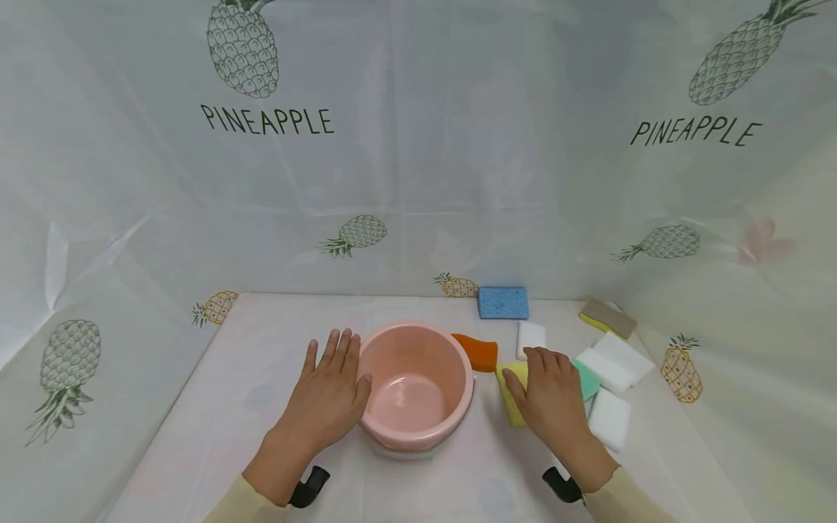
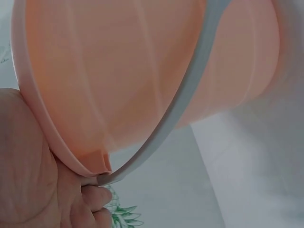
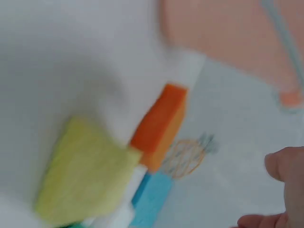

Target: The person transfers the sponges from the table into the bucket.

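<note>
White-covered worktop (image 1: 209, 407); pink bucket (image 1: 418, 438) mid-scene. Left hand (image 1: 323, 403) at its left rim, looks touching: fingers straight, slightly fanned, thumb out. Right hand (image 1: 552, 396) hangs right of it, above yellow sponge (image 1: 511, 412): fingers extended, close together, thumb apart. Orange sponge (image 1: 480, 354) farther back.

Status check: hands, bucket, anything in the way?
Left hand at rim of pink bucket. Right hand empty, hovering near yellow sponge. Bucket upright, opening unblocked; orange sponge close beside it.
</note>
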Demonstrator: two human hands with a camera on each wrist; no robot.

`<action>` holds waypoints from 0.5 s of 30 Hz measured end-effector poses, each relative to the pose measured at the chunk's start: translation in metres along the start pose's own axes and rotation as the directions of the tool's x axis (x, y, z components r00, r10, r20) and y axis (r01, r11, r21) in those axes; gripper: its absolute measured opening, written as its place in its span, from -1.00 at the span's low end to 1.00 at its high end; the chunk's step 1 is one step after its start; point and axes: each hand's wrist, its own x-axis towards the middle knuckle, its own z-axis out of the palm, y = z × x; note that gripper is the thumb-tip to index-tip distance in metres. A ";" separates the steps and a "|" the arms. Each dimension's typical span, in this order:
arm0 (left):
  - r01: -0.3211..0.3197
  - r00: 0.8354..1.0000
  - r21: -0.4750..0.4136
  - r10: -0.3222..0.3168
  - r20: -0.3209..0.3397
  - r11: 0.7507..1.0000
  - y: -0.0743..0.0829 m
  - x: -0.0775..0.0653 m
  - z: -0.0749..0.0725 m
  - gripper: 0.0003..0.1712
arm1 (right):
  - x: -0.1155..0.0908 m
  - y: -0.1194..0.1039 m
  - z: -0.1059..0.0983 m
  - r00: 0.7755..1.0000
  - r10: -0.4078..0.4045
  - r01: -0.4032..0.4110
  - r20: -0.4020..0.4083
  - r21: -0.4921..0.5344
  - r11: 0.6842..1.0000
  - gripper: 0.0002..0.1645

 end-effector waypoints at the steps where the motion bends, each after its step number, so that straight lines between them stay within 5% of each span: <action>1: -0.001 1.000 0.000 0.001 -0.002 1.000 0.000 0.000 0.000 -0.21 | -0.003 0.007 0.001 1.000 0.001 -0.002 -0.020 -0.032 0.999 -0.32; 8: -0.006 1.000 -0.004 0.006 -0.004 1.000 0.000 -0.001 0.000 -0.21 | -0.028 0.036 0.015 0.999 -0.012 0.003 -0.048 -0.185 0.983 -0.20; 15: -0.009 1.000 -0.008 0.009 0.002 1.000 -0.001 -0.001 0.001 -0.20 | -0.044 0.037 0.035 0.989 0.089 -0.060 0.114 -0.236 0.970 -0.09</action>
